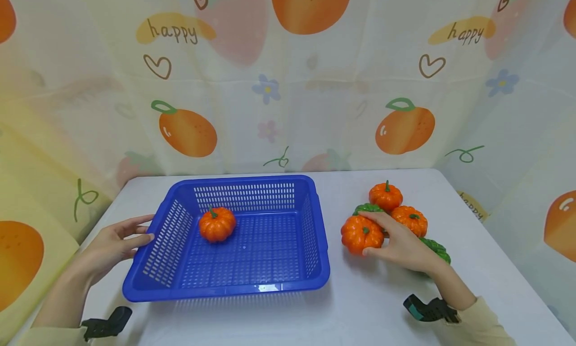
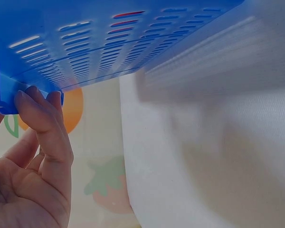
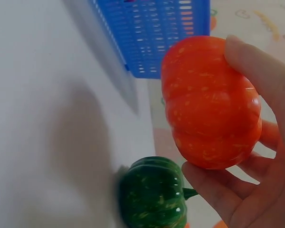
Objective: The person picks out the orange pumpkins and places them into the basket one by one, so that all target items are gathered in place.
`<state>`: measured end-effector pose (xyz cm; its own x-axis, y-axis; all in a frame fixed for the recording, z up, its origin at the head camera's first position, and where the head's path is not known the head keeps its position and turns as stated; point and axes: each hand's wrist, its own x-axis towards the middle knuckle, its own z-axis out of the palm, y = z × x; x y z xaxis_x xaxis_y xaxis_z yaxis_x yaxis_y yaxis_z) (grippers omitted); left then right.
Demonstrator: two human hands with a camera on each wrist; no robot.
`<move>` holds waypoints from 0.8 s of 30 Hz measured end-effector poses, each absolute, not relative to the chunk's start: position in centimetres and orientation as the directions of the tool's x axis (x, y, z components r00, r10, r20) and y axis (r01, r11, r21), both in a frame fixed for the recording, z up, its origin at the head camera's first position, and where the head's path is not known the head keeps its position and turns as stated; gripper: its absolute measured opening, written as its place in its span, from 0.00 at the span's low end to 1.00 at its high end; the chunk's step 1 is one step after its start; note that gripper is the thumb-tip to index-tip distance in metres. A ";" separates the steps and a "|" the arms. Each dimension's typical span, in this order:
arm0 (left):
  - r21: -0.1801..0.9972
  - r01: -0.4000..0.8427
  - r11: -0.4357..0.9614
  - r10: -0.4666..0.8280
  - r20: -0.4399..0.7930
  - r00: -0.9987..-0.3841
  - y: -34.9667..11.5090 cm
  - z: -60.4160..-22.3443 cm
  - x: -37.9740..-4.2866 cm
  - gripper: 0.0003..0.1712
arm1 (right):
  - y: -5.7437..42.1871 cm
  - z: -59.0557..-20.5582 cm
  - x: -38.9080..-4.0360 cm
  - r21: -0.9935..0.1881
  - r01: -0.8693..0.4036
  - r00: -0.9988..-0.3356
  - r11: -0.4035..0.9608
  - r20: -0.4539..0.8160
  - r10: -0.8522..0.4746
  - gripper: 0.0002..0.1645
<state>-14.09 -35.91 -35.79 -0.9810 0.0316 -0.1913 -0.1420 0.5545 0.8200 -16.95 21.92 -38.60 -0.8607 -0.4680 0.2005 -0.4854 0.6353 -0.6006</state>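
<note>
An orange pumpkin [image 1: 361, 234] is being pinched by the right hand [image 1: 404, 243] — held above the table [image 1: 360, 306], beside the blue plastic basket [image 1: 225, 292] — whose rim [image 1: 141, 258] is being pinched by the left hand [image 1: 109, 246].

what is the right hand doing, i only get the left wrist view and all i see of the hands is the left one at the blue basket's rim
Observer: The right hand is holding an orange pumpkin, to the right of the blue basket.
Operator: ok and what's inside the basket
Observer: A lone orange pumpkin, seen in the head view, left of the basket's middle.
Operator: anything else lying near the right hand
Observer: Yes, two more orange pumpkins and two green pumpkins, the green ones partly hidden in the head view.
</note>
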 end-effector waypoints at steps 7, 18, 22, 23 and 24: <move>0.814 -0.140 0.563 0.031 -0.190 -0.981 -35.8 -35.8 -14.1 0.40 | 21.8 -38.0 -17.3 -0.594 -0.486 -0.862 0.641 0.203 -0.465 0.44; 0.801 -0.160 0.577 0.019 -0.209 -0.978 -35.9 -35.7 -14.1 0.42 | 21.5 -36.7 -17.6 -0.581 -0.498 -0.856 0.644 0.212 -0.472 0.45; 0.805 -0.159 0.572 0.018 -0.206 -0.978 -35.9 -35.7 -14.1 0.42 | 21.4 -36.3 -17.8 -0.578 -0.499 -0.855 0.646 0.207 -0.475 0.45; 0.805 -0.154 0.573 0.021 -0.202 -0.979 -35.9 -35.7 -14.1 0.42 | 21.4 -36.2 -17.9 -0.577 -0.499 -0.855 0.646 0.205 -0.477 0.45; 0.807 -0.154 0.571 0.020 -0.201 -0.979 -35.9 -35.7 -14.1 0.42 | 21.4 -36.1 -18.0 -0.578 -0.498 -0.855 0.647 0.203 -0.477 0.45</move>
